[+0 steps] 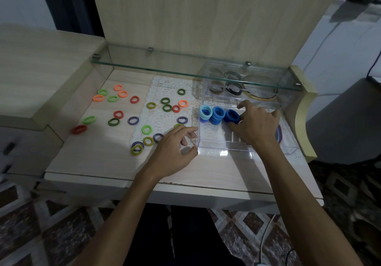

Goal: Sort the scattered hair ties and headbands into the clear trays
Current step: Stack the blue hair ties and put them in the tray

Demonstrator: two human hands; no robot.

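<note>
A: How were the hands placed?

B: The left hand [177, 148] was held loosely curled over the lace mat [165, 119], just left of the near tray [218, 148]; nothing was seen held in it. The right hand [255, 127] was laid inside that tray, its fingers spread and set against the dark blue stack [232, 115]. Whether the stack was gripped or only touched could not be told.

A: And the ties, from the left?

B: Red [79, 129], green [89, 119] and orange ties [98, 98] were scattered on the bare desk [99, 158]. Striped ties [113, 122], with more red, green and orange ones, were strewn over the mat. Two striped ties were seen just beside the left hand's fingertips.

A: What was sorted already?

B: Three blue stacks were lined along the tray's far wall: light blue [206, 112], mid blue [218, 115], then dark blue. A purple headband [278, 134] was partly hidden behind the right hand. Further back, under the glass shelf [185, 68], dark ties [233, 88] and a gold headband [259, 96] were kept in the far tray [247, 103].
</note>
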